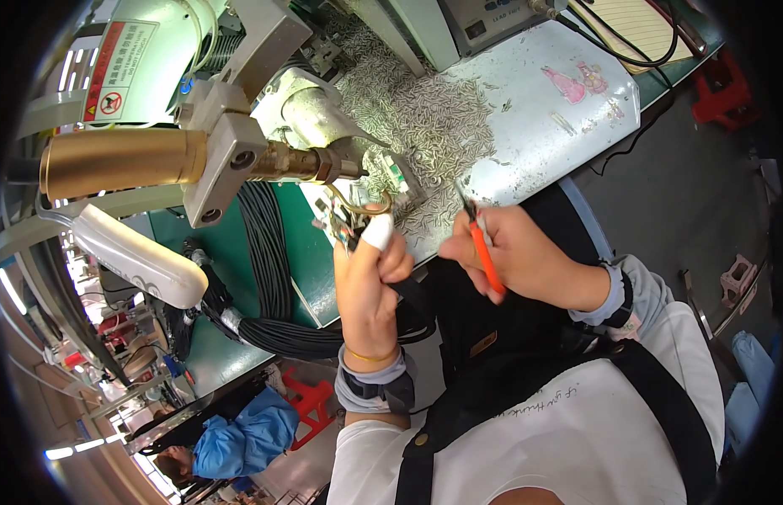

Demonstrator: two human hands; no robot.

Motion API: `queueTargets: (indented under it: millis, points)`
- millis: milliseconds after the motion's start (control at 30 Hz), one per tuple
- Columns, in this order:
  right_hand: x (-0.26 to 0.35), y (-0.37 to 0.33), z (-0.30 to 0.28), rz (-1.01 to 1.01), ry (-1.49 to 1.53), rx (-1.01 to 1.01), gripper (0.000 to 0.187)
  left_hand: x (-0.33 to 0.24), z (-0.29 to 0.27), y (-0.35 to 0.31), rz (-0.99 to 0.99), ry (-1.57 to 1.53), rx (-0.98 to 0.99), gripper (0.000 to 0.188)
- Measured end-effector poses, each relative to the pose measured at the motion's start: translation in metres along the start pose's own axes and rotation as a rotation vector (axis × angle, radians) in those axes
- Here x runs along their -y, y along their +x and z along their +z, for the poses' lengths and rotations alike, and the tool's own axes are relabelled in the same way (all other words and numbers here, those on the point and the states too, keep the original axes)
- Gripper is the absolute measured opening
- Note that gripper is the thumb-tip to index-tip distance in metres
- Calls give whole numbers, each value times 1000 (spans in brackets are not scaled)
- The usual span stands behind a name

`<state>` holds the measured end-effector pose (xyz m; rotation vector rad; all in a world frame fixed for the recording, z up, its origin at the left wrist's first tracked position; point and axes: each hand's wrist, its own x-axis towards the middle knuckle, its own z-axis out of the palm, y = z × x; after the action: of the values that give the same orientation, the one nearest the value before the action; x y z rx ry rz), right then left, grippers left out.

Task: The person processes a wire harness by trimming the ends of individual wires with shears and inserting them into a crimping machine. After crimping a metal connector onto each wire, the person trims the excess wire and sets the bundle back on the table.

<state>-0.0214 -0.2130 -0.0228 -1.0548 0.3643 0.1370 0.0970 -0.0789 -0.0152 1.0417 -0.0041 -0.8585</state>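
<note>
Brass tool (122, 160) beyond left hand (370, 282), cables (265, 257) leftward, passable gap toward right hand (522, 252)

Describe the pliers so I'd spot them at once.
Find the pale sheet on the green worktable, partly covered by small silvery pieces. Near those, the right hand holds the pliers, set apart by their bright orange handle.

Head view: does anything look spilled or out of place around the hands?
Yes: countless small silvery pieces lie loose in a wide heap over part of the pale sheet, reaching near the orange-handled tool in the right hand. They look odd lying uncontained; whether spilled or left as scrap, I can't tell.
</note>
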Motion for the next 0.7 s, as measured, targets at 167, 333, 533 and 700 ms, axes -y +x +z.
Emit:
queueTargets:
  millis: [167, 333, 533, 700]
  points:
    - [18, 28, 2, -222, -141, -309, 14, -5, 5, 21, -48, 30, 7, 13]
    - [22, 55, -9, -310, -339, -264, 15, -7, 4, 29, -49, 121, 21, 13]
    - [20, 64, -7, -365, -442, -298, 20, -10, -1, 31, -41, 144, 55, 17]
    - [14, 67, -8, -399, -470, -331, 23, -8, 0, 29, -2, 174, 28, 18]
